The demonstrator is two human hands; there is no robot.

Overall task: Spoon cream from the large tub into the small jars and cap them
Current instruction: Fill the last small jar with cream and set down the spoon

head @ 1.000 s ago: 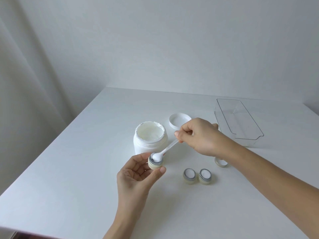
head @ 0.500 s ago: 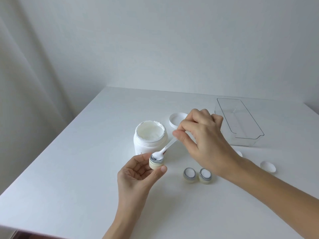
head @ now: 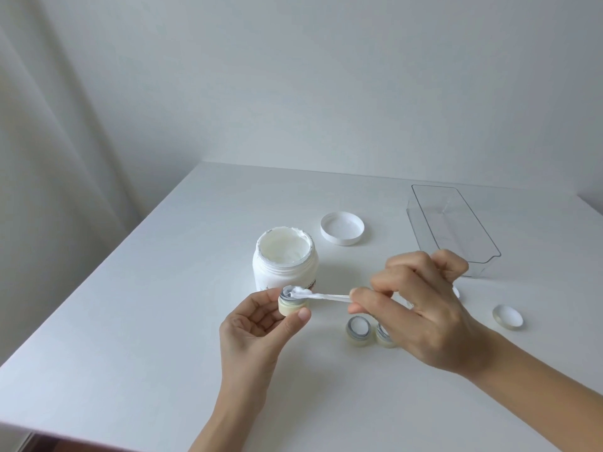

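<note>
My left hand (head: 257,331) holds a small cream-coloured jar (head: 291,304) between thumb and fingers, just in front of the large white tub (head: 285,261), which stands open with cream inside. My right hand (head: 421,308) pinches a small white spoon (head: 326,296) by its handle. The spoon lies nearly level, its bowl with a dab of cream resting on the jar's mouth. Two more open small jars (head: 358,331) stand on the table, one partly hidden under my right hand. A small jar cap (head: 507,316) lies to the right.
The tub's white lid (head: 342,228) lies upside down behind the tub. A clear plastic tray (head: 453,226) sits at the back right. Another small cap (head: 456,292) peeks out behind my right hand. The white table (head: 146,305) ends in an edge at the near left.
My right hand has swung down and to the right, so the spoon went from steeply tilted to almost level across the jar's mouth. The left hand and jar stayed in place.
</note>
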